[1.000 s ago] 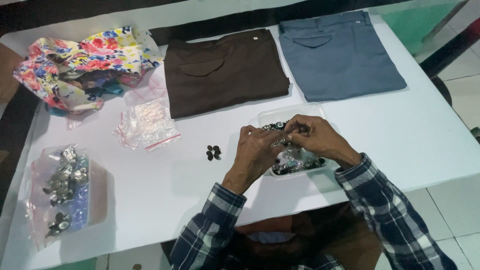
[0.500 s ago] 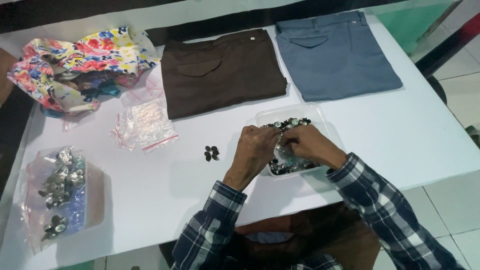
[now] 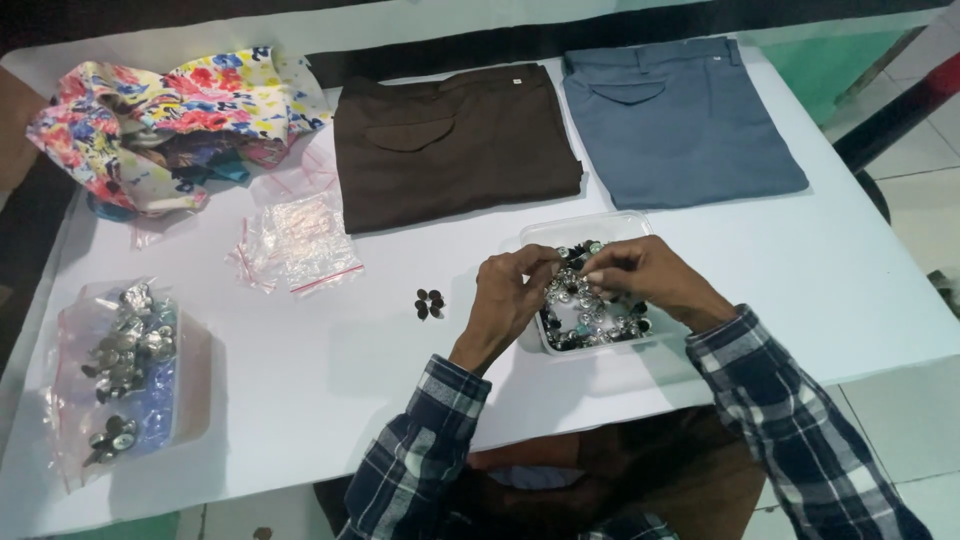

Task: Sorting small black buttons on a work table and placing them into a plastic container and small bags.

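Note:
A clear plastic tray (image 3: 600, 226) full of dark and silvery buttons (image 3: 590, 322) sits on the white table (image 3: 330, 400) in front of me. My left hand (image 3: 507, 296) hovers at the tray's left rim, fingers pinched together near its top. My right hand (image 3: 650, 275) is over the tray, fingertips pinched toward the left hand. Something small seems held between the two sets of fingertips, but it is too small to make out. A little cluster of dark buttons (image 3: 429, 303) lies on the table left of my left hand.
Folded brown trousers (image 3: 450, 140) and folded blue-grey trousers (image 3: 680, 120) lie at the back. Flowered cloth (image 3: 170, 120) is bunched at the back left, with small clear zip bags (image 3: 295, 240) beside it. A plastic bag of metal buttons (image 3: 125, 370) lies at the left edge.
Both hands stay over the tray; the fingertips have drawn closer together above its upper left part. The camera view has shifted slightly.

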